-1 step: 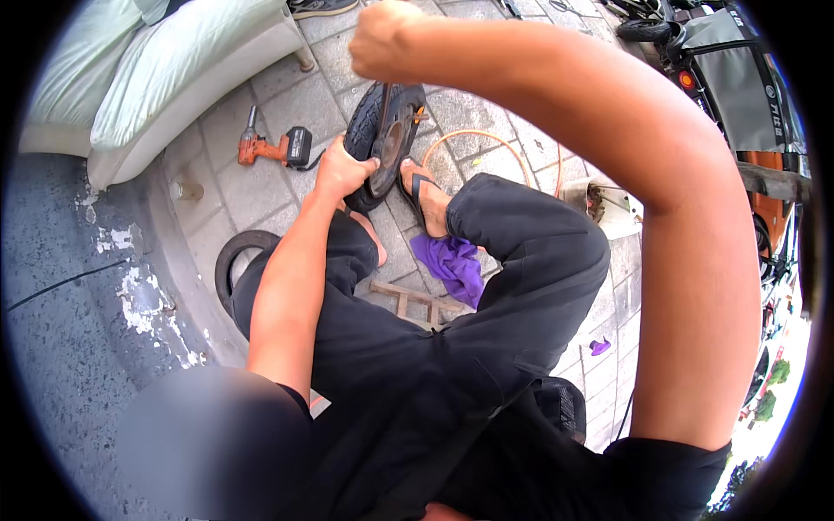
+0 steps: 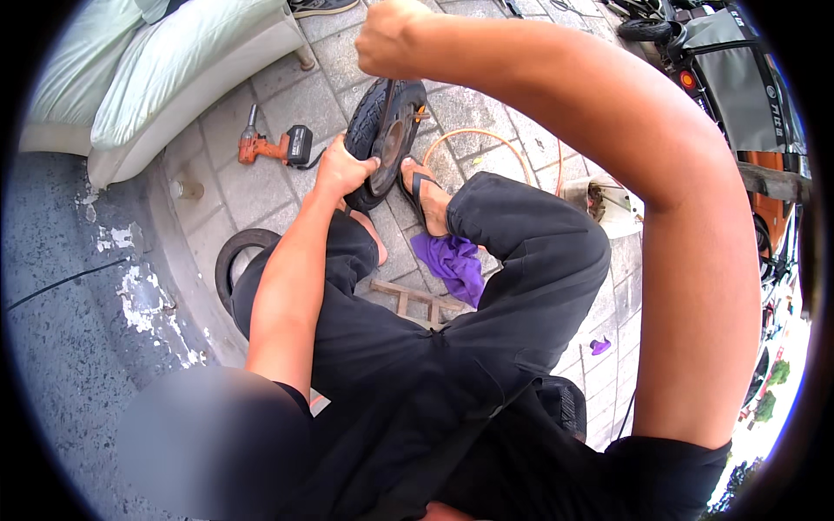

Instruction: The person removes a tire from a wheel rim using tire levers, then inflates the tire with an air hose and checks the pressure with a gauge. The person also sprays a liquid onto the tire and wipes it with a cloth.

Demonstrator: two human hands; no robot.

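Note:
A small wheel with a black treaded tyre (image 2: pixel 365 130) stands upright on the paving between my feet. My left hand (image 2: pixel 343 167) is closed round its near left side, thumb against the metal rim. Above the top of the wheel, my right hand (image 2: pixel 388 39) makes a fist. From under that fist a thin dark tyre lever (image 2: pixel 390 90) runs down to the wheel's edge; most of the handle is hidden. Something orange (image 2: pixel 421 114) shows at the right side of the rim.
An orange impact wrench (image 2: pixel 265 149) lies left of the wheel, near a pale sofa (image 2: pixel 208 95). Another tyre (image 2: pixel 228 260) lies by my left leg. A purple cloth (image 2: pixel 452 267), an orange hose (image 2: pixel 499 141) and a white container (image 2: pixel 621 213) are to the right.
My right fist has shifted slightly to the right and away from me. The top of the wheel has shifted a little with it; my left hand keeps its hold.

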